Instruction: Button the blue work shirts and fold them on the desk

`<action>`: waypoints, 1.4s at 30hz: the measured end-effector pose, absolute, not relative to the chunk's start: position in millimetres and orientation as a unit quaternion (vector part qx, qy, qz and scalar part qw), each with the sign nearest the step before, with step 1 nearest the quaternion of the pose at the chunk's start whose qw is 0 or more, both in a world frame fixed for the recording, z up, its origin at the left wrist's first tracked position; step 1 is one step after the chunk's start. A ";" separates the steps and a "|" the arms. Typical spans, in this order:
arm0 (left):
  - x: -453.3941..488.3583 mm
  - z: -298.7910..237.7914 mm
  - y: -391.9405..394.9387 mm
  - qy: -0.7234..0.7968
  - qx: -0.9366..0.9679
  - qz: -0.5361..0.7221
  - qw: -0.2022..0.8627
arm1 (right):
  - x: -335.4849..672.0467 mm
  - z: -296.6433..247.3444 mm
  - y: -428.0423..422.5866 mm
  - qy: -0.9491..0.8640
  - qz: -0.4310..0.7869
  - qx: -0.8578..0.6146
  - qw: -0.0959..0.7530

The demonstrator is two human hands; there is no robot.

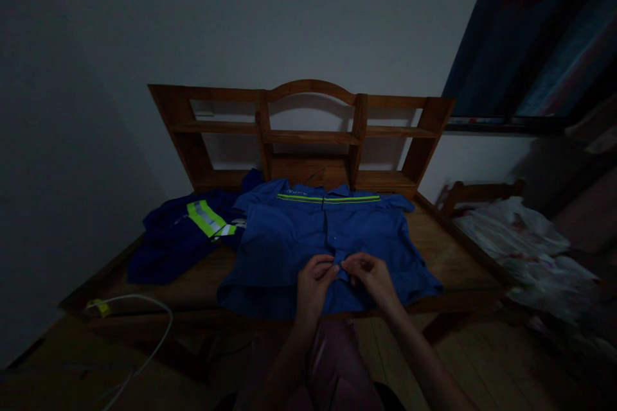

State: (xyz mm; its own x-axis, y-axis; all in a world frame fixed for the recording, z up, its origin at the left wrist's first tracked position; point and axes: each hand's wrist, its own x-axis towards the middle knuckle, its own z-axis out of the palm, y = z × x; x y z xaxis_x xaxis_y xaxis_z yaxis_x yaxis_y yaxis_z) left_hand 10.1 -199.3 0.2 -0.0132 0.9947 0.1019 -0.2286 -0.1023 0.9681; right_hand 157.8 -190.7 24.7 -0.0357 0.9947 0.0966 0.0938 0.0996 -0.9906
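A blue work shirt (284, 237) with a yellow-green stripe across the chest lies spread on the wooden desk (453, 257), its collar towards the shelf. My left hand (315, 276) pinches the front placket near the hem from the left. Close beside it, my right hand (369, 273) pinches the same placket from the right, fingertips nearly meeting. A button shows on the placket just above the hands; whatever is between the fingertips is too small to make out.
Dark blue clothing (168, 237) with reflective bands lies left of the shirt. A wooden shelf (313, 137) stands at the desk's back. A white cable (166, 327) hangs over the front left edge. White plastic bags (515, 231) sit by a chair on the right.
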 end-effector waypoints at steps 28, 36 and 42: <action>14.6 -2.3 -204.1 0.476 0.619 0.522 0.344 | 169.6 11.0 -188.4 -0.553 0.544 -0.477 0.414; -17.8 5.8 -210.9 0.516 0.703 0.459 0.169 | 191.0 19.2 -193.2 -0.577 0.481 -0.467 0.466; -117.3 24.7 -223.0 0.586 0.656 0.476 -0.014 | 272.2 26.3 -199.2 -0.557 0.294 -0.585 0.512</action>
